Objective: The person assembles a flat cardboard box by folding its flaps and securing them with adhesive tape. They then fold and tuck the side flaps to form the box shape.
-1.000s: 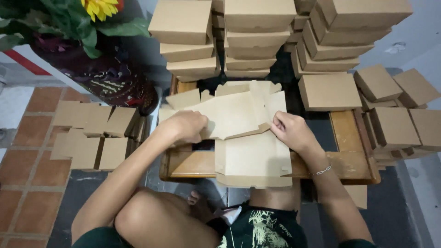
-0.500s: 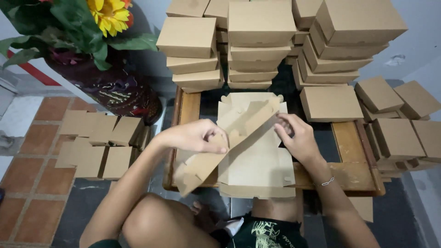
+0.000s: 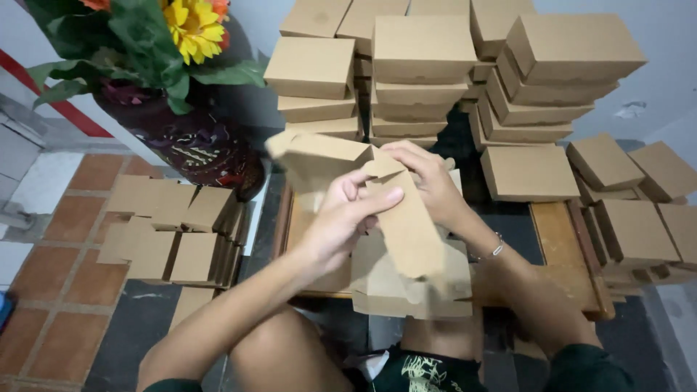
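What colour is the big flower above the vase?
Yellow, with a darker centre. The flower shows best in the head view, top left, above the dark patterned vase.

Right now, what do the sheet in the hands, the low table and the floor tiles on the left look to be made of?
The box blank, held by the left hand and right hand, looks like matte brown cardboard: it creases sharply and has cut flaps. The low table seems to be varnished wood, brown with a slight sheen. The floor tiles look like unglazed terracotta, dull reddish with pale joints.

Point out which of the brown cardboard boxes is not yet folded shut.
The half-folded box blank held up between the left hand and right hand, flaps loose. The stacked boxes behind are all closed.
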